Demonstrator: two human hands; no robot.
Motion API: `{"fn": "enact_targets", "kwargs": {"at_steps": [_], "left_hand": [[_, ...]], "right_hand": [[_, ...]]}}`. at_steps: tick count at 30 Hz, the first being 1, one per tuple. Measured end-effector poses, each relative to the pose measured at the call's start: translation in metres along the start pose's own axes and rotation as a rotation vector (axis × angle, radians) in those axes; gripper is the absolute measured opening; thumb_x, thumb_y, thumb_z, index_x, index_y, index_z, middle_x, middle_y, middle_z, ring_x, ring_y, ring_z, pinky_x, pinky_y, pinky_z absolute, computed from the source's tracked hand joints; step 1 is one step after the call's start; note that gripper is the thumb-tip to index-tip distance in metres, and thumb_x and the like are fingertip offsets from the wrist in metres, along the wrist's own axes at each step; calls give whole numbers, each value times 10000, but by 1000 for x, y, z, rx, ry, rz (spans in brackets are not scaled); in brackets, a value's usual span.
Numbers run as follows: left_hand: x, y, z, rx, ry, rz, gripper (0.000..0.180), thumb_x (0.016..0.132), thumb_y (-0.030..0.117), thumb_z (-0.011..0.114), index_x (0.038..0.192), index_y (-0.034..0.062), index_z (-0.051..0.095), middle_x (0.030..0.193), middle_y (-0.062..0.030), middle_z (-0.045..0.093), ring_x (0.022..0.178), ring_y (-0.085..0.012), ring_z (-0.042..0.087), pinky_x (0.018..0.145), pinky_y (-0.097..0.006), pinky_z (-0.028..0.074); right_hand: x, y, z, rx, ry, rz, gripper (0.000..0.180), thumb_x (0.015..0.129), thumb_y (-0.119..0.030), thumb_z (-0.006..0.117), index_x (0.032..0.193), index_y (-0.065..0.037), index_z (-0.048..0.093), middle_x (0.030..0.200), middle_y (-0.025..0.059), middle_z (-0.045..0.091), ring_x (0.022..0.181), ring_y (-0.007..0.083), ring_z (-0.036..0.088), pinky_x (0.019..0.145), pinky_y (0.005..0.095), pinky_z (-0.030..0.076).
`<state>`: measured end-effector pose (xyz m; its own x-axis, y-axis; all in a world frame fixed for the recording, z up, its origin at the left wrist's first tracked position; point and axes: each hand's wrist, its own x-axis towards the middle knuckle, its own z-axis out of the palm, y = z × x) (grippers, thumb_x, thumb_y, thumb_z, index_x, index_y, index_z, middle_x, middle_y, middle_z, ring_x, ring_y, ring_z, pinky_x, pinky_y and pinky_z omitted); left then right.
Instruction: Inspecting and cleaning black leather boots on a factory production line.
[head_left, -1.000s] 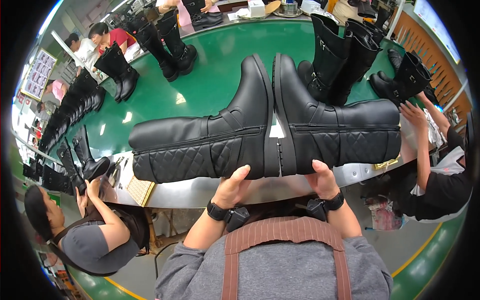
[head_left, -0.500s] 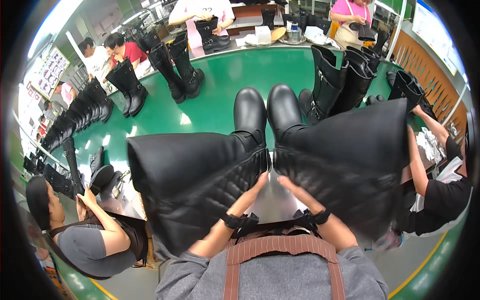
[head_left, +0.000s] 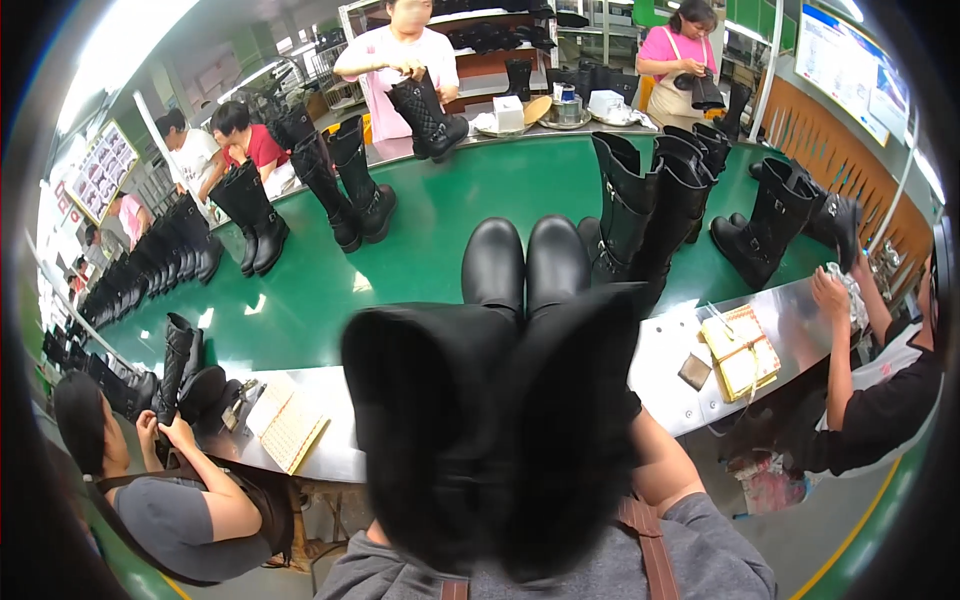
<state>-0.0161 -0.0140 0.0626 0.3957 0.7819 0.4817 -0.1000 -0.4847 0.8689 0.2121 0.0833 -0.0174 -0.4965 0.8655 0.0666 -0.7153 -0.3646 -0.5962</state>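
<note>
we hold the pair of tall black leather boots [head_left: 520, 400] upright and close, toes resting far on the green conveyor counter [head_left: 420, 215]. the shafts hide our fingers, so we cannot tell their grip; keep both soles level and toes aligned.

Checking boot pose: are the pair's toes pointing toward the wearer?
No: the boots stand with toes pointing away, shaft openings nearest the camera.

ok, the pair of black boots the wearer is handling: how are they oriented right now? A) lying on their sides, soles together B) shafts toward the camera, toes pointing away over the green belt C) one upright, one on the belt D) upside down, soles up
B: the pair of black boots shows its shaft tops close to the camera, while both rounded toes point away over the green belt. The hands are hidden behind the shafts.
</note>
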Motion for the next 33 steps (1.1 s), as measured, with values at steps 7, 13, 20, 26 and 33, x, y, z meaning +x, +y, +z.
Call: {"fn": "enact_targets", "kwargs": {"at_steps": [7, 13, 20, 26, 33], "left_hand": [[16, -56, -6, -682, 350, -410, 625, 1009, 418, 470, 1502, 87, 276, 1394, -109, 470, 1218, -201, 502, 991, -339, 444], [4, -73, 1, -769, 242, -414, 701, 967, 568, 425, 1410, 25, 402, 1375, -95, 510, 1229, -188, 505, 1062, -348, 396], [-3, -56, -12, -1269, 136, -274, 457, 1060, 334, 283, 1354, 52, 487, 1309, -111, 585, 1216, -254, 552, 1061, -415, 414], [-13, -29, -11, -1170, 311, -390, 560, 1036, 443, 326, 1449, 66, 359, 1437, -139, 462, 1307, -299, 468, 1117, -465, 359], [-18, -18, -7, -1097, 468, -368, 606, 987, 522, 398, 1452, 135, 352, 1419, -105, 484, 1292, -262, 489, 1091, -440, 403]], "right_hand": [[-50, -25, 3, -130, 21, 0, 516, 1013, -422, 430, 1370, -50, 465, 1311, 125, 556, 1166, 274, 565, 1012, 441, 443], [-78, -41, 23, -407, 77, -115, 528, 1018, -424, 398, 1380, -44, 454, 1337, 147, 537, 1188, 302, 551, 1032, 462, 430], [-70, -29, 30, -325, -11, -162, 543, 1024, -428, 361, 1393, -37, 442, 1368, 172, 516, 1213, 335, 535, 1054, 487, 416], [-70, -25, 56, 156, 131, 47, 569, 1024, -463, 358, 1431, -66, 385, 1423, 143, 474, 1290, 296, 484, 1080, 465, 393], [-85, -15, 81, 77, 334, -80, 518, 968, -434, 542, 1364, -109, 460, 1351, 65, 545, 1193, 235, 562, 920, 359, 519]]}}
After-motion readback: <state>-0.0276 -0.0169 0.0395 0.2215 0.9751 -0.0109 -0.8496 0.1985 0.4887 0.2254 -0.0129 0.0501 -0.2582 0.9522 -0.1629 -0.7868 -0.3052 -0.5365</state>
